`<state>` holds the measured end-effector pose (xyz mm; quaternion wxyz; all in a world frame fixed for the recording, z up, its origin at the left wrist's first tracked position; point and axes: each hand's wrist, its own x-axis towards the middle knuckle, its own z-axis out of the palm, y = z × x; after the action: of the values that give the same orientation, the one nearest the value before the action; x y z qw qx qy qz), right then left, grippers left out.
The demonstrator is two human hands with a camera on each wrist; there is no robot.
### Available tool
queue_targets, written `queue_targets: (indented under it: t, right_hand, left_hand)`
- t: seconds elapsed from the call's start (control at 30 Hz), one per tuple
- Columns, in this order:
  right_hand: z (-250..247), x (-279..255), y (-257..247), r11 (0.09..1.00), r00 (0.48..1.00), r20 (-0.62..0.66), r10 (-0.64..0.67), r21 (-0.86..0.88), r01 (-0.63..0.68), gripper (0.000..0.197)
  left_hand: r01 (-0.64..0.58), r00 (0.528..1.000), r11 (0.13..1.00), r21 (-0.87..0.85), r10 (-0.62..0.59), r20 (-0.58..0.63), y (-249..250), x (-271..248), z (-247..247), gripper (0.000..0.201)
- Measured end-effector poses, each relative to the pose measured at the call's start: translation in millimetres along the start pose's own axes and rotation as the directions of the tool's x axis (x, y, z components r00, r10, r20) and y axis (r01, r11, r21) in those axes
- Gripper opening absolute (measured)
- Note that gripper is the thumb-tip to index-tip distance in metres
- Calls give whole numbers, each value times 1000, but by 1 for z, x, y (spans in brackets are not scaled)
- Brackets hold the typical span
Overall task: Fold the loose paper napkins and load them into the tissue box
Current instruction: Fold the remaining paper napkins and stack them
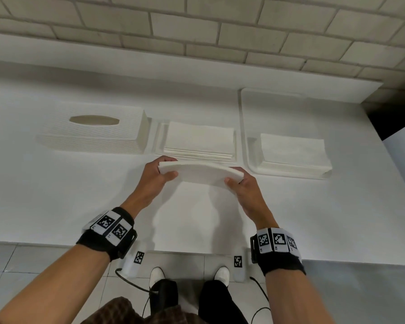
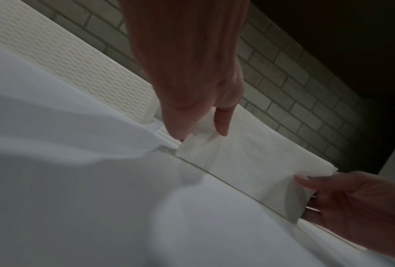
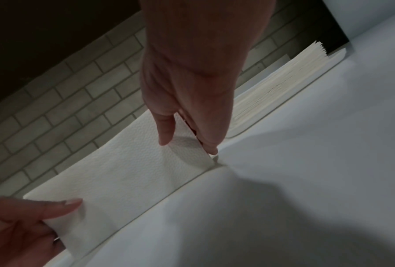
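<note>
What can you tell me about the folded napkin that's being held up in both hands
The folded napkin is white, embossed paper, folded into a long, narrow strip with layered edges showing at its left end. It is held above the white table, clear of it, bowed upward in the middle. The left hand pinches its left end, thumb on the near side; the right hand pinches its right end likewise. It sits just in front of the stack of folded napkins in the open box base; nothing else touches it.

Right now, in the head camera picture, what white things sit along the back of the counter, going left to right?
Tissue box cover → folded napkin stack in the box base → tray holding the loose napkin stack.
</note>
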<state>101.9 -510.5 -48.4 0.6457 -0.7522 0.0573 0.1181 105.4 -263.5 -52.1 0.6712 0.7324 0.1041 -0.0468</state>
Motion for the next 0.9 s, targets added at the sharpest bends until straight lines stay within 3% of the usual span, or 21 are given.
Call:
queue_targets:
  t: [0.3,0.4,0.5,0.53,0.6,0.67,0.77,0.9]
  right_hand:
    - [0,-5,6,1000,1000,-18,5,-24,-5,24]
    - [0,-5,7,997,999,-34,10,-71,-12,23]
    - [-1,-1,2,995,997,-81,8,-95,-16,20]
    - [-1,3,-3,996,995,-103,4,-92,-14,19]
    - [-3,15,-20,997,989,-148,-23,-76,12,17]
    - [-6,35,-43,995,972,-225,-62,-90,43,14]
    - [-8,72,-70,992,935,-345,-80,-122,40,26]
    - [-1,107,-80,980,927,-376,-12,-189,-64,34]
  left_hand:
    - [-4,1000,1000,-3,4,-6,-2,-2,0,42]
    - [26,999,999,42,-24,-43,-10,0,-3,20]
    - [15,997,996,85,-9,-74,-8,3,-3,33]
    - [3,996,997,73,3,-86,0,6,0,28]
    - [-19,991,998,66,27,-130,19,18,4,15]
    - [-22,984,999,45,30,-176,41,36,7,23]
    - [20,970,1000,13,-17,-241,64,68,9,32]
    - [109,946,986,125,-64,-316,71,105,11,34]
